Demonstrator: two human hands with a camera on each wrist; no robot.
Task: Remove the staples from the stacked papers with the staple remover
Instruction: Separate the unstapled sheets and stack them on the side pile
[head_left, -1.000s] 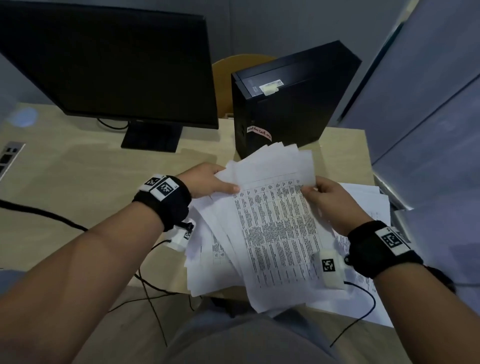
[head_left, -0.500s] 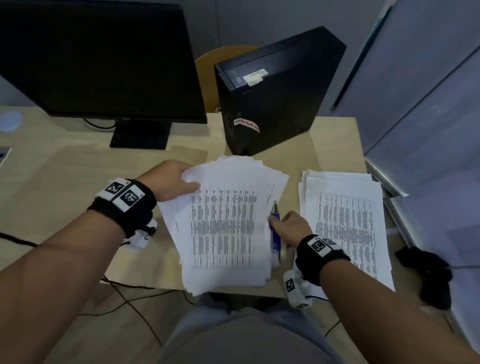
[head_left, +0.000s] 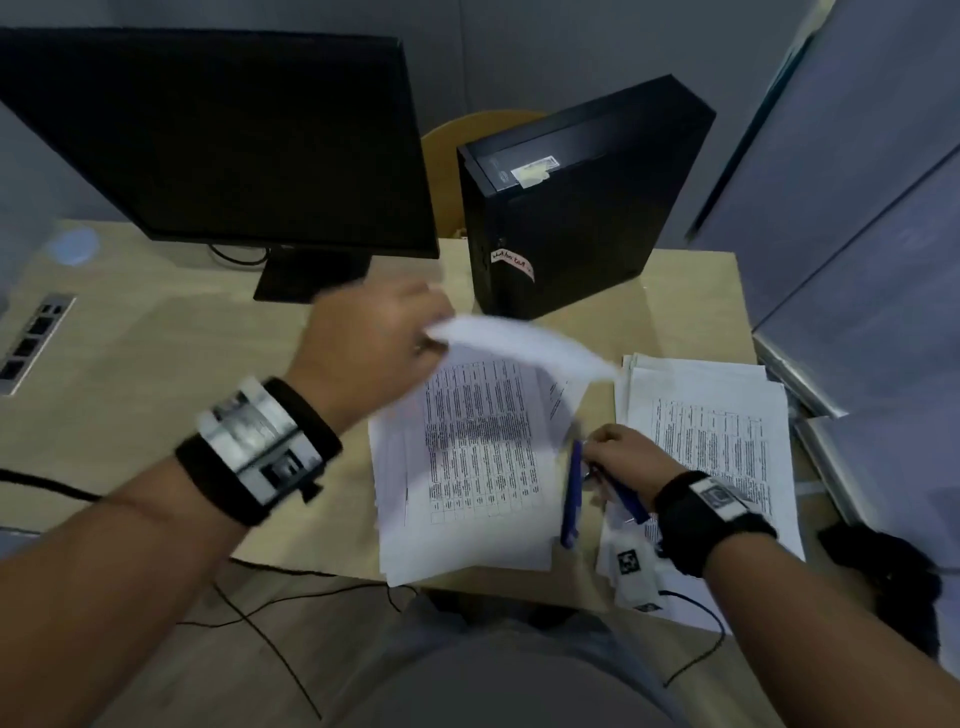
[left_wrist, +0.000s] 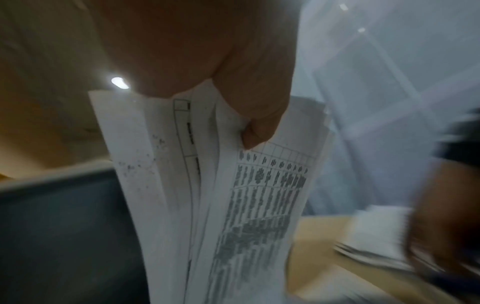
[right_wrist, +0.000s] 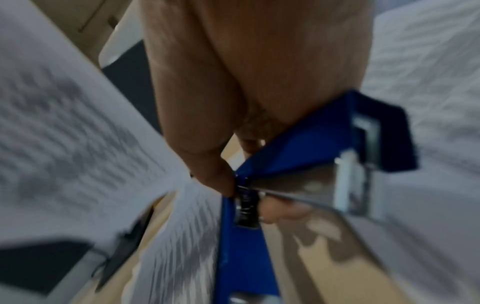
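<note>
A stack of printed papers (head_left: 467, 467) lies at the desk's front edge. My left hand (head_left: 384, 332) is raised above it and pinches the far ends of several sheets (head_left: 519, 343), curling them up; the left wrist view shows my thumb (left_wrist: 259, 115) pressed on those papers (left_wrist: 246, 195). My right hand (head_left: 623, 457) holds the blue staple remover (head_left: 571, 493) at its metal hinge, its two blue arms spread apart. In the right wrist view my fingertips (right_wrist: 221, 179) grip the staple remover (right_wrist: 298, 144) at that hinge. No staple can be made out.
A second pile of papers (head_left: 711, 441) lies to the right, under my right wrist. A black monitor (head_left: 218, 145) and a black computer case (head_left: 571, 208) stand at the back of the desk (head_left: 182, 389). Cables hang off the front edge.
My left hand has risen and lifted the far ends of the top sheets. My right hand has picked up the staple remover, which now stands spread open.
</note>
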